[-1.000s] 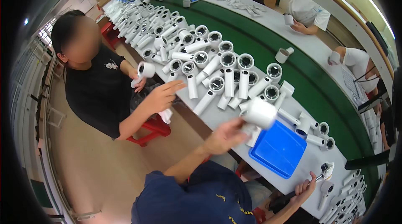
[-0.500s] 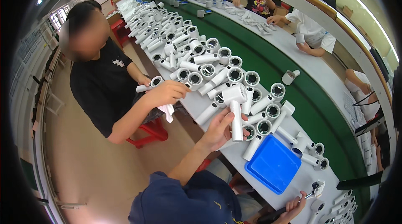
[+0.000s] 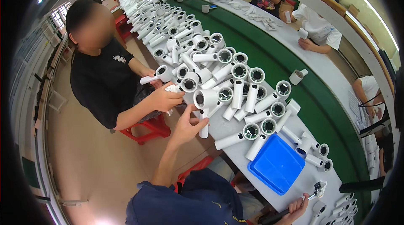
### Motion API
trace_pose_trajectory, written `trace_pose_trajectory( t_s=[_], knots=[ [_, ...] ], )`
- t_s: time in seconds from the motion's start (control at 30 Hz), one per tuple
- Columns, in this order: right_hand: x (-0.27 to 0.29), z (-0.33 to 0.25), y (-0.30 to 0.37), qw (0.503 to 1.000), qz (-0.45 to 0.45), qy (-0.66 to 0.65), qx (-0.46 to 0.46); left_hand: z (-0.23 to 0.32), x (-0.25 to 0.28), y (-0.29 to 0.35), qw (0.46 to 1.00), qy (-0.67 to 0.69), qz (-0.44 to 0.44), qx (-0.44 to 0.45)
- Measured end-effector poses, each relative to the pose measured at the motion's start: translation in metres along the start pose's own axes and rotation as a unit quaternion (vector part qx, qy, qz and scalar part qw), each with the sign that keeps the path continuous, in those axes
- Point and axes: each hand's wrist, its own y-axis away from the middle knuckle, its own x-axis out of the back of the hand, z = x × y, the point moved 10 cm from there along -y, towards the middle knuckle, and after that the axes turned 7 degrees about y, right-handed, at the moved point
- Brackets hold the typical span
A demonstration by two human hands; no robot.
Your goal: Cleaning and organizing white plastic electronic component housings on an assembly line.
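My left hand is closed round the handle of a white hair dryer housing, near the table's left edge. Its round end faces up, with a dark centre. Other housings lie just beyond it. At the lower right, my right hand is closed round a screwdriver-like tool with a dark handle and metal shaft. A small white piece sits by the tool's tip; whether they touch, I cannot tell. A co-worker's hand, with a white cloth, is close to my left hand.
Many white housings cover the white table. A blue plastic tray lies between my hands. Past the table runs a green conveyor belt carrying a loose housing. The co-worker sits at left on a red stool.
My left hand has moved left with the housing, toward the co-worker, and the housing's round end has turned upward. The co-worker's hand has drawn nearer to me. My right hand has hardly moved.
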Motion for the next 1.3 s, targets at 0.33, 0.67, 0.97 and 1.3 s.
trace_pose_trajectory(
  t_s=[0.33,0.67,0.97,1.3],
  knots=[
    [-0.004,0.016,-0.017,0.958,-0.217,-0.187,-0.009,-0.024,0.004,-0.018,0.998,0.057,0.005,-0.007],
    [-0.004,-0.001,0.008,1.000,0.007,-0.026,-0.011,-0.008,0.022,-0.016,0.994,0.094,0.027,-0.042],
    [0.004,0.000,0.010,0.999,0.045,-0.006,-0.013,-0.002,0.017,-0.017,0.994,0.100,0.005,-0.035],
    [0.007,0.002,0.005,0.999,0.025,-0.020,-0.006,0.008,0.014,-0.016,0.993,0.115,-0.021,0.014]
  ],
)
